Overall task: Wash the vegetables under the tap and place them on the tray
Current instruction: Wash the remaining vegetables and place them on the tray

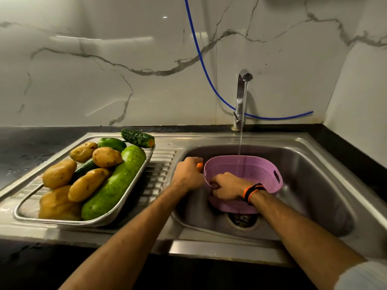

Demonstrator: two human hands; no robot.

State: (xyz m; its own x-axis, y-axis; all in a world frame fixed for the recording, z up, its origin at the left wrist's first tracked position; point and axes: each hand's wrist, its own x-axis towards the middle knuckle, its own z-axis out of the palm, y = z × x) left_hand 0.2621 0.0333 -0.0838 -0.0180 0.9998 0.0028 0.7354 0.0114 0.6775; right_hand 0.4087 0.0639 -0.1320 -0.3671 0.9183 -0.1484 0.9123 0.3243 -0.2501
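Observation:
A steel tray (134, 191) on the drainboard holds several potatoes (107, 156), a long pale green gourd (117, 183), a cucumber (84, 167), a green pepper (112, 143) and a bitter gourd (138, 138). In the sink a pink perforated basket (251, 170) stands tilted under the running tap (243, 97). My left hand (188, 174) grips an orange vegetable (200, 166), mostly hidden, just left of the basket. My right hand (227, 188) reaches into the basket with fingers curled round something dark and hidden.
The sink basin (314, 185) has a drain (244, 220) under the basket. A blue hose (201, 59) runs down the marble wall behind the tap. Dark countertop (31, 147) surrounds the steel sink unit.

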